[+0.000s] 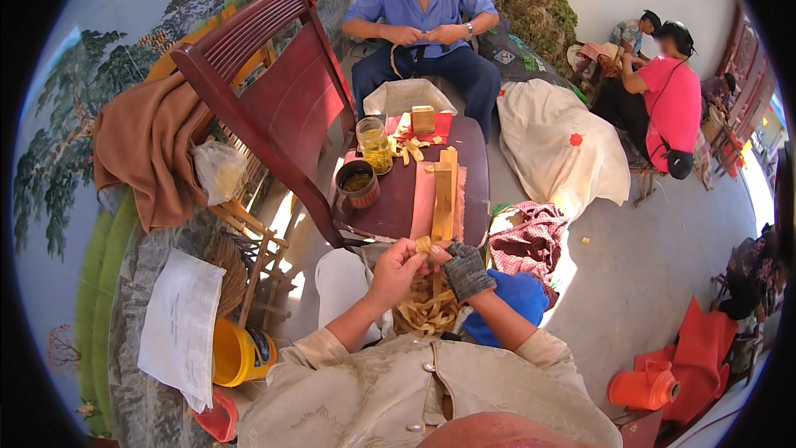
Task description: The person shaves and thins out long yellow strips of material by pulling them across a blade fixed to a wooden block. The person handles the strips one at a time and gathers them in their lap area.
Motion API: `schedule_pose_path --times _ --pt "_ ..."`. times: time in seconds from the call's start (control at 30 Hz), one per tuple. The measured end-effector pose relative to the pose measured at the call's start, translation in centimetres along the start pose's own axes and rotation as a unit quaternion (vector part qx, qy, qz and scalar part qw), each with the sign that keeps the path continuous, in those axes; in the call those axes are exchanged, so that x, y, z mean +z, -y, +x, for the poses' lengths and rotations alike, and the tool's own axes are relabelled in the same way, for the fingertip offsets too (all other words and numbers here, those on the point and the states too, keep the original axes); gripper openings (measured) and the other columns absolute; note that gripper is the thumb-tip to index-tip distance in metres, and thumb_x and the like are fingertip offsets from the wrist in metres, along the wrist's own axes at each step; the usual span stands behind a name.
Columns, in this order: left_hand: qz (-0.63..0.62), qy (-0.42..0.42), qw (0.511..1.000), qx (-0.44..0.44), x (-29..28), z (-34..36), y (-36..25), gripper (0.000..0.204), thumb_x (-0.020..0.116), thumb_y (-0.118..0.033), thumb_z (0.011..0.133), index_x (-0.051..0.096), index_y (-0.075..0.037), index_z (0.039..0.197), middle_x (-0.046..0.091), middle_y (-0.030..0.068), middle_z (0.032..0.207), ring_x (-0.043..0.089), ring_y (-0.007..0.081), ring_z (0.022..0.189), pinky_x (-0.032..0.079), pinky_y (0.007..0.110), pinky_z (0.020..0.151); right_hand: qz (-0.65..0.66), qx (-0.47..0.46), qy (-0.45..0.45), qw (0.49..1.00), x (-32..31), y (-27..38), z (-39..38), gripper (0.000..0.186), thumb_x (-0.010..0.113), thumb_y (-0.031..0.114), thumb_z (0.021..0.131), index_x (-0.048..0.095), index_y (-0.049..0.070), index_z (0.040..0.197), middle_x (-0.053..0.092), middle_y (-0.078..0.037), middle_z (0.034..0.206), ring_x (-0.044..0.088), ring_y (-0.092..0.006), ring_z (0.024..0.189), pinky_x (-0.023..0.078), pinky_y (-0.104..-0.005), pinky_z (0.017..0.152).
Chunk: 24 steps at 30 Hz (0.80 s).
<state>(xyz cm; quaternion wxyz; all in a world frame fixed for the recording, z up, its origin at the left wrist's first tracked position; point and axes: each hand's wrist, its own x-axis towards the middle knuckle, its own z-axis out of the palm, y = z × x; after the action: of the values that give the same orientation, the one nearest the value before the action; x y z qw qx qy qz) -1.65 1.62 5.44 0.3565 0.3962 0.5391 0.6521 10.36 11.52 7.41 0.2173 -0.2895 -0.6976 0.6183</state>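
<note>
1. Just below the middle of the frame, we hold a small yellowish strip (424, 245), pinched in our fingertips.
2. Our left hand (392, 271) is bare, while our right hand (456, 262) wears a grey fingerless glove (470, 275); the two are together, meeting at the strip.
3. At lower centre, under them, we see a heap of tan strips (427, 317).
4. Above them, a long wooden block (445, 197) lies over pink cloth (422, 202) on a dark red chair (396, 205), with a glass jar (375, 146) and round tin (359, 186) to its left.
5. At top centre, a seated co-worker (423, 7) in blue brings both hands together.
</note>
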Motion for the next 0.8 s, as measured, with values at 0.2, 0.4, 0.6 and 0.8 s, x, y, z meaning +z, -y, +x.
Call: schedule_pose_path --times 0.2,0.4,0.6,0.8 --pt "0.028 -0.031 0.999 0.009 -1.4 1.4 -1.2 0.006 0.053 -0.005 0.087 0.054 -0.001 0.083 0.056 0.0017 0.07 0.055 0.0078 0.061 0.047 0.021 0.058 0.324 0.131 -0.038 0.936 -2.8 -4.3 3.1 0.034 0.053 0.042 0.084 0.058 0.009 0.078 0.044 0.001 0.055 0.042 -0.0102 0.04 0.027 -0.0209 0.036" --pt "0.25 -0.055 0.963 0.084 -3.3 1.4 0.9 0.019 0.063 -0.013 0.082 0.058 -0.002 0.098 0.061 0.0019 0.087 0.058 0.0089 0.077 0.047 0.023 0.069 0.2 0.077 -0.035 0.976 -2.7 -4.0 2.5 0.017 0.061 0.02 0.082 0.056 0.004 0.083 0.048 0.0 0.058 0.039 -0.0061 0.047 0.026 -0.0192 0.041" --pt "0.469 0.037 0.864 0.178 -0.3 0.7 -0.5 0.034 0.062 -0.01 0.076 0.055 -0.009 0.11 0.057 0.0111 0.106 0.057 0.0305 0.092 0.046 0.034 0.078 -0.018 0.074 0.007 0.997 -0.7 -4.2 2.1 0.019 0.062 0.022 0.081 0.058 0.003 0.083 0.052 -0.002 0.057 0.044 -0.0076 0.046 0.034 -0.0211 0.041" --pt "0.48 0.09 0.868 0.084 -0.5 0.1 2.3 0.025 0.054 -0.006 0.08 0.052 -0.009 0.105 0.055 0.0109 0.099 0.055 0.0347 0.09 0.045 0.039 0.072 0.049 0.179 0.091 0.978 -0.2 -4.2 1.3 0.024 0.06 0.026 0.081 0.057 0.004 0.069 0.055 -0.001 0.052 0.053 -0.0112 0.045 0.041 -0.0245 0.042"
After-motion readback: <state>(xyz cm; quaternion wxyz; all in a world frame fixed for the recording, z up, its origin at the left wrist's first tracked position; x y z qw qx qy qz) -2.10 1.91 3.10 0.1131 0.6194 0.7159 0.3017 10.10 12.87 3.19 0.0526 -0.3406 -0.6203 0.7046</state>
